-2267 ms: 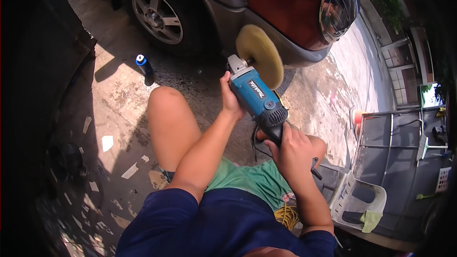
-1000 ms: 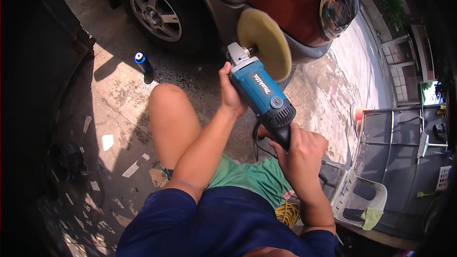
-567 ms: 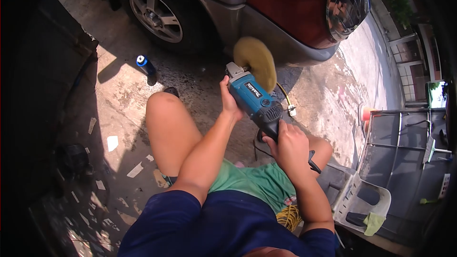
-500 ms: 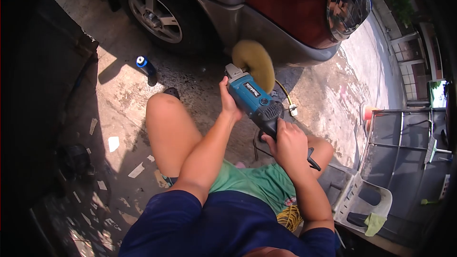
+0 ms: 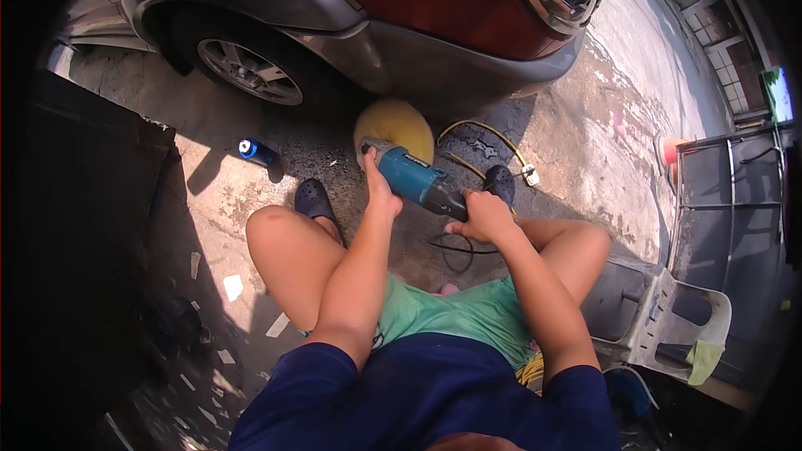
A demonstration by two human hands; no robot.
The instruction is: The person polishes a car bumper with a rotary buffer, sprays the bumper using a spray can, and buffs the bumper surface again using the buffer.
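Observation:
A teal and black polisher [image 5: 411, 177] with a round yellow wool pad [image 5: 393, 127] is held low between my knees and the vehicle. My left hand [image 5: 380, 192] is wrapped round its head end, just behind the pad. On the black rear handle my right hand [image 5: 486, 219] is closed. The pad faces the lower edge of the grey bumper [image 5: 459, 71], beside the front tyre [image 5: 322, 100]; whether they touch I cannot tell. A black cord [image 5: 458, 250] hangs below the handle.
A blue bottle [image 5: 259, 153] stands on the concrete to the left. On the right, a yellow extension cord [image 5: 472, 124] ends in a white socket [image 5: 530, 174]. A plastic chair [image 5: 660, 309] with a green cloth [image 5: 706, 361] stands right of my knee. Paper scraps [image 5: 233, 287] litter the ground.
The polisher has swung lower and to the left, its body now lying flatter, with both hands still on it. My view has shifted, showing both shoes and more of the wheel arch.

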